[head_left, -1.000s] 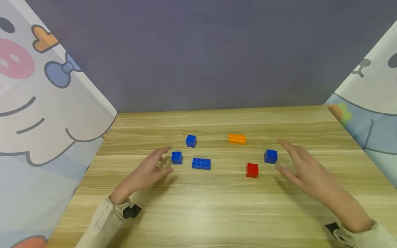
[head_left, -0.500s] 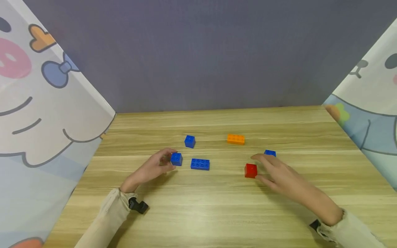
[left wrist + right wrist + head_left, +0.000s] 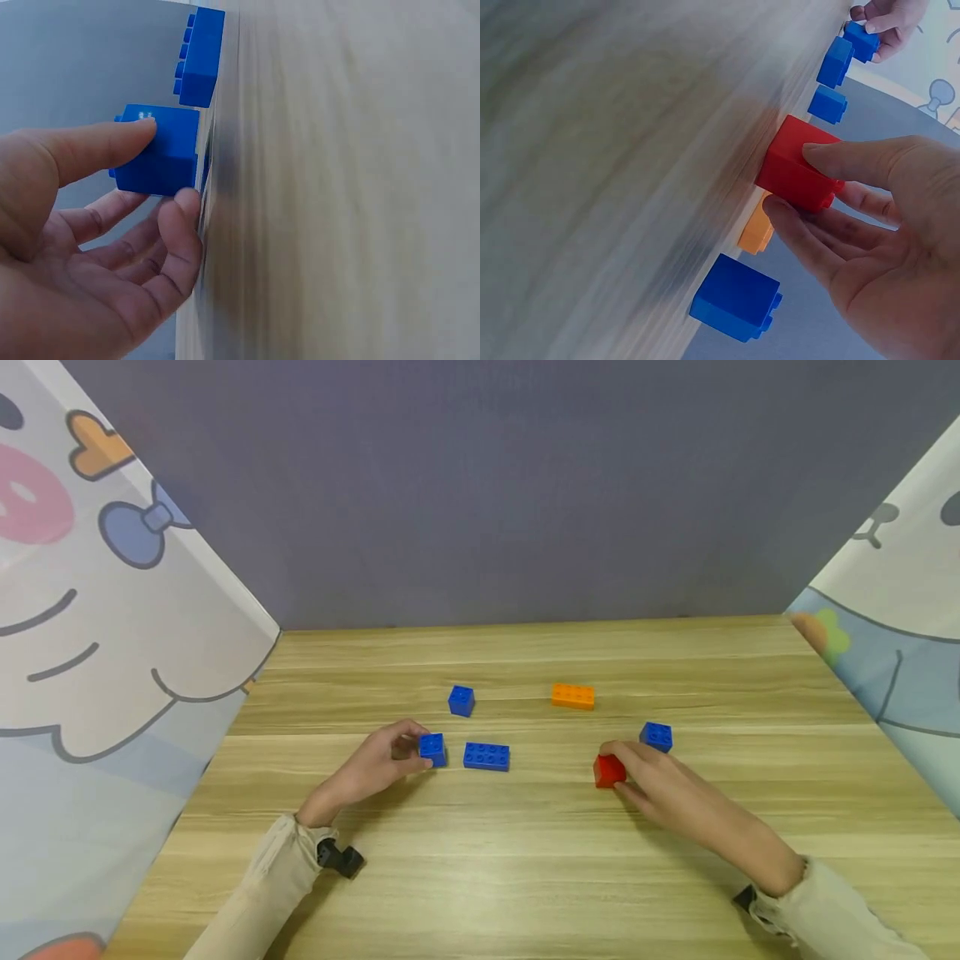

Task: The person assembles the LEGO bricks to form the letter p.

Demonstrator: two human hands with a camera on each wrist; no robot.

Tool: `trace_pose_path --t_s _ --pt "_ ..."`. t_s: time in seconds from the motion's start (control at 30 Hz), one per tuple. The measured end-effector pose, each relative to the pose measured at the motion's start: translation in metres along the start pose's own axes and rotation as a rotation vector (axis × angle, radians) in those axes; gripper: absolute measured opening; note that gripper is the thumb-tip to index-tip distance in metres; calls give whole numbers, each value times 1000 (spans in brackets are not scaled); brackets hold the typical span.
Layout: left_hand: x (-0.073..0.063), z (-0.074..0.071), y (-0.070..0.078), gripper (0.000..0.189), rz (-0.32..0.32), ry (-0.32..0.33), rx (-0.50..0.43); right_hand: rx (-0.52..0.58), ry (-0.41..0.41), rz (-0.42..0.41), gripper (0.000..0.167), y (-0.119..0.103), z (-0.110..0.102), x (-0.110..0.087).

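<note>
My left hand pinches a small square blue brick between thumb and fingers. In the left wrist view the thumb presses on one side of that blue brick, its studs facing away from the tabletop. On the other side, my right hand grips a square red brick; the right wrist view has the thumb on the near face of the red brick and fingers behind it. Just right of the left hand's brick lies a longer blue brick. Another square blue brick sits right behind the right hand's fingers.
Farther back on the wooden table are a square blue brick and a long orange brick. A grey panel rises behind the table, with cartoon-printed sheets at both sides.
Both hands have moved in and closed on bricks, the left on the square blue one, the right on the red one. The left's blue brick has shifted slightly right.
</note>
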State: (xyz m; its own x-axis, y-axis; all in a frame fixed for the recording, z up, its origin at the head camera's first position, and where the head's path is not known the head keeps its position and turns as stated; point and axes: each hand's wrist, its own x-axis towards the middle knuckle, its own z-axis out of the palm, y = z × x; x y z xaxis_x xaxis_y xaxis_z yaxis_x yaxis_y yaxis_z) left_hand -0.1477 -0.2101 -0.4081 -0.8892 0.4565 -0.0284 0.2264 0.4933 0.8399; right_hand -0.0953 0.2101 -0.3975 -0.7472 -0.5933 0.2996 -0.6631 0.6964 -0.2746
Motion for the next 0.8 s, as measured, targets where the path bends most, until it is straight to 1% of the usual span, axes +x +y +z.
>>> trace_pose_path --t_s 0.13,0.27,0.43,0.6,0.7,0.8 --pt "-1 4 7 30 14 12 2 16 -4 4 48 0 0 0" --pt "-2 9 15 30 12 30 -1 17 4 -6 47 0 -1 0" --pt "-3 16 28 31 39 36 -21 15 13 -9 46 0 -2 1" --pt "-3 27 43 33 53 -8 -36 20 20 1 44 -2 -6 2" --pt "-1 33 52 33 58 -38 -38 15 36 -10 43 -4 -8 3" --pt "1 39 57 33 81 -56 -39 2 56 -23 41 -5 -9 4"
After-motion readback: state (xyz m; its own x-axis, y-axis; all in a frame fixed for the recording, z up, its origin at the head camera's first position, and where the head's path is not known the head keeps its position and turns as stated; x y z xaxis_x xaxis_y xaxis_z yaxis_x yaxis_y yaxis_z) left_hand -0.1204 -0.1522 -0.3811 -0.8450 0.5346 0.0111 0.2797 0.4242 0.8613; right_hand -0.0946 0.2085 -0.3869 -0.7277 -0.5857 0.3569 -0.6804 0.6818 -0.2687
